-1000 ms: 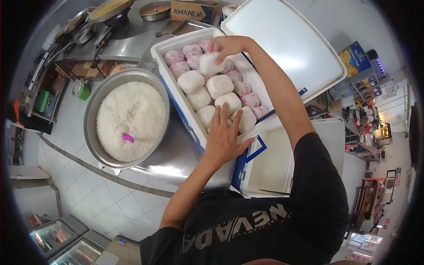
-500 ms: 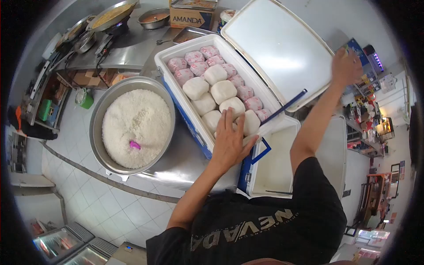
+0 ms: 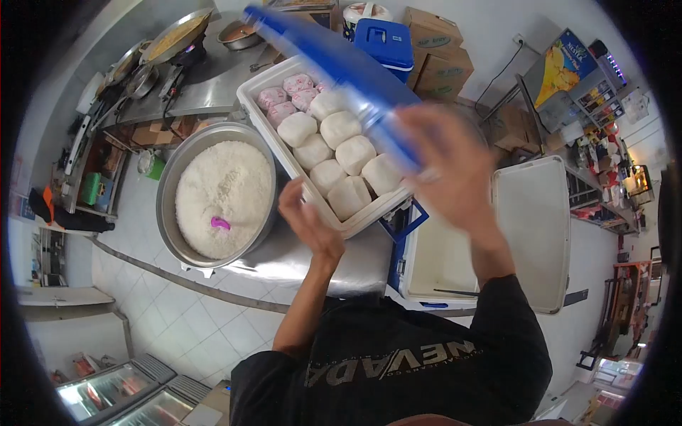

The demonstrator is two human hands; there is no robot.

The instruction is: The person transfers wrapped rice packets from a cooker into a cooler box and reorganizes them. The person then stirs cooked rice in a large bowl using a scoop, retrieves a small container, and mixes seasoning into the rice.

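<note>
A white-and-blue cooler (image 3: 332, 215) holds white rounded packets (image 3: 354, 155) on top and pink-printed wrapped packets (image 3: 271, 97) toward its far end. Its blue lid (image 3: 341, 71) is tilted part way over the box, hiding the packets on the far right side. My right hand (image 3: 455, 167), smeared by motion, is at the lid's near edge and appears to grip it. Beside the cooler's left rim is my left hand (image 3: 310, 224), holding nothing, its fingers loosely bent and apart. To the left, a large metal pot (image 3: 165, 206) of white rice (image 3: 227, 184) has a purple handle (image 3: 220, 224) in it.
A second cooler (image 3: 433, 263) stands at the right with its lid (image 3: 531, 234) laid back. Behind are a small blue-lidded cooler (image 3: 383, 46) and cardboard boxes (image 3: 440, 71). Pans (image 3: 177, 35) sit on the steel counter (image 3: 213, 82) at the back left.
My right hand has swung the cooler lid from fully laid back to partly over the box. My left hand has come off the white packets to the left rim.
</note>
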